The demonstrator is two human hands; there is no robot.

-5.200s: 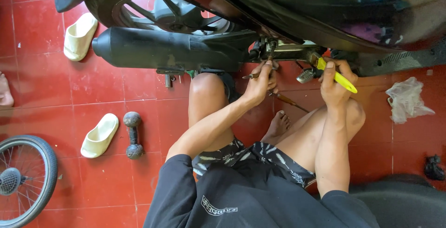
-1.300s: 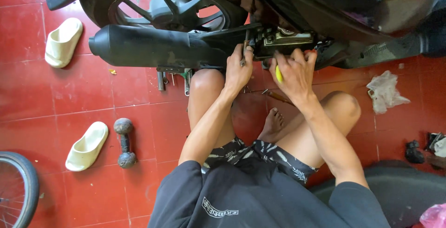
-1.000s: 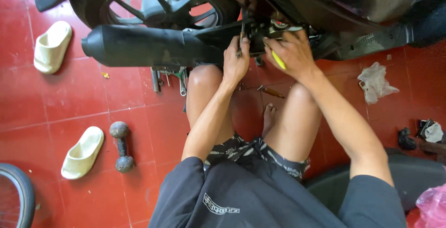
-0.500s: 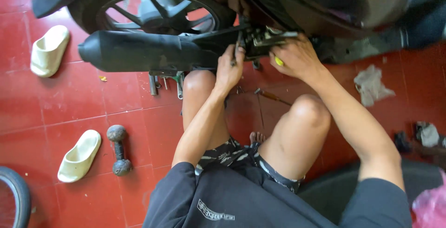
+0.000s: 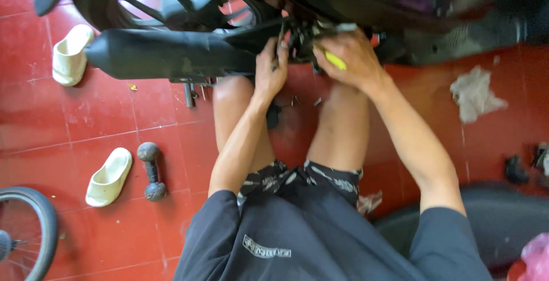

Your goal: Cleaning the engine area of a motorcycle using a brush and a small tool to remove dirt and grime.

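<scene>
Red floor tiles point(image 5: 68, 121) lay under the motorcycle's black exhaust point(image 5: 171, 55) — right of its front end, our left hand point(image 5: 270, 72) gripped a metal part, our right hand point(image 5: 349, 58) clenched a yellow-handled tool point(image 5: 335, 60).

The floor point(image 5: 74, 121) is glossy red tile with pale grout lines, scuffed and lit evenly. Left of the dumbbell point(image 5: 151, 171) lies a cream slipper point(image 5: 108, 177); another point(image 5: 71, 54) sits farther up. A crumpled, perhaps cloth, rag point(image 5: 474, 93) lies well right; a bicycle wheel point(image 5: 26, 232) lower left.
</scene>
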